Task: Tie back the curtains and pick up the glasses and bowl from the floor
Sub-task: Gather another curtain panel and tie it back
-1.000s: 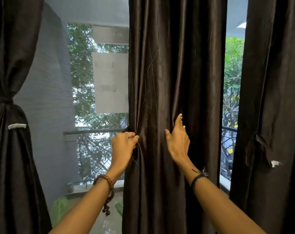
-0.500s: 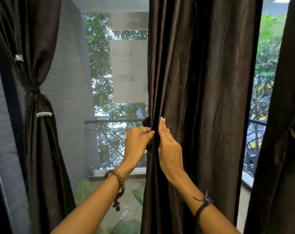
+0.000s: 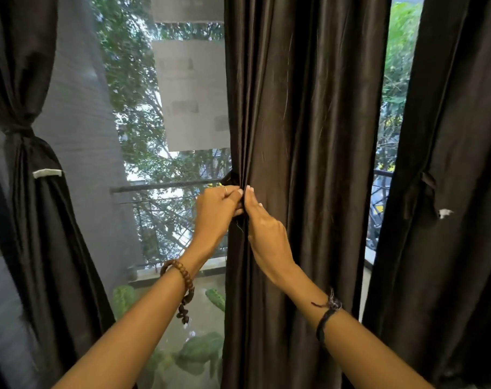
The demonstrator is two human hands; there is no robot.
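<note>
One curtain [image 3: 28,169], at the left of the frame, I judge already tied back. My left hand [image 3: 216,211] pinches the left edge of the middle curtain [image 3: 303,164], and my right hand [image 3: 262,228] closes on the gathered folds beside it; no tie is round it yet. The right curtain [image 3: 449,192] hangs loose. Glasses and bowl are out of view.

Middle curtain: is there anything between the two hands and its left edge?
Nothing visible. The left hand grips the left edge of the middle curtain, and the right hand lies on the fabric right beside it, fingertips meeting at the fold.
</note>
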